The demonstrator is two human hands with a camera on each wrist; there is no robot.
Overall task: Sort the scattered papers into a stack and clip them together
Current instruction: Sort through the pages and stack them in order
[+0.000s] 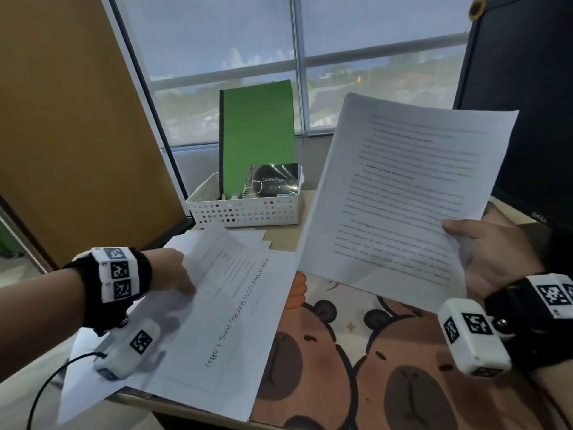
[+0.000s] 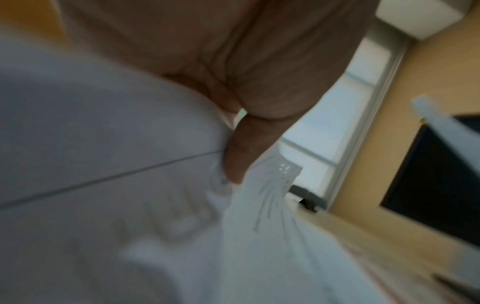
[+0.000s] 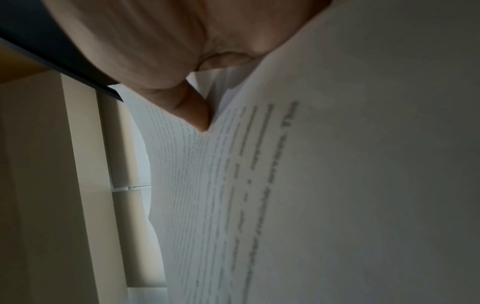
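Note:
My right hand (image 1: 486, 249) holds a few printed sheets (image 1: 403, 193) up above the desk, thumb on the front near their lower right corner. In the right wrist view the thumb (image 3: 192, 111) presses on the text page (image 3: 337, 164). My left hand (image 1: 173, 271) is low over the scattered papers at the left and pinches a blurred, slightly raised sheet (image 1: 214, 252); its thumb (image 2: 239, 152) lies on that paper (image 2: 103, 144). A sheet headed "Areas of Description" (image 1: 235, 330) lies flat beside it. More sheets (image 1: 248, 235) lie behind. No clip is in view.
A white perforated basket (image 1: 245, 212) at the back holds a green folder (image 1: 257, 131) and a black notebook (image 1: 274, 180). A dark monitor (image 1: 527, 119) stands at right, a brown partition (image 1: 77, 135) at left. A capybara desk mat (image 1: 341, 367) covers the near desk.

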